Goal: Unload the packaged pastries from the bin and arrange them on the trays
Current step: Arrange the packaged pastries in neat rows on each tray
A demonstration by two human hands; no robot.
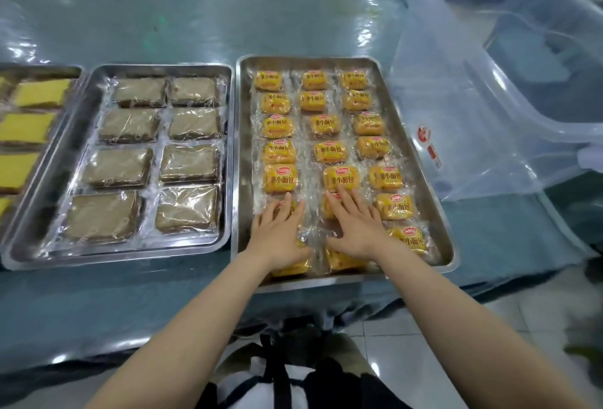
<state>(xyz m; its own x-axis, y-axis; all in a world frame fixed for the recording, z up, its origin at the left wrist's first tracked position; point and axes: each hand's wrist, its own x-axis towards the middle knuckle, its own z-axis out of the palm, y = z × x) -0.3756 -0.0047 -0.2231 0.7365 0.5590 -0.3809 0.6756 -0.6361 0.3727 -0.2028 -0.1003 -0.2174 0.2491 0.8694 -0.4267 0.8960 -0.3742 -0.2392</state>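
dull brushed-metal trays (424,160), glossy crinkled clear wrappers (311,229), translucent smooth plastic bin (483,89), shiny film-covered table (195,23)

A table (195,30) under a blue cloth and clear plastic sheet carries three steel trays in a row and a clear bin. The right tray (434,213) sits at centre, the middle tray (81,121) just beside it at 9 o'clock, the left tray (65,70) beyond. The bin (456,108) stands at 2 o'clock, just beside the right tray.
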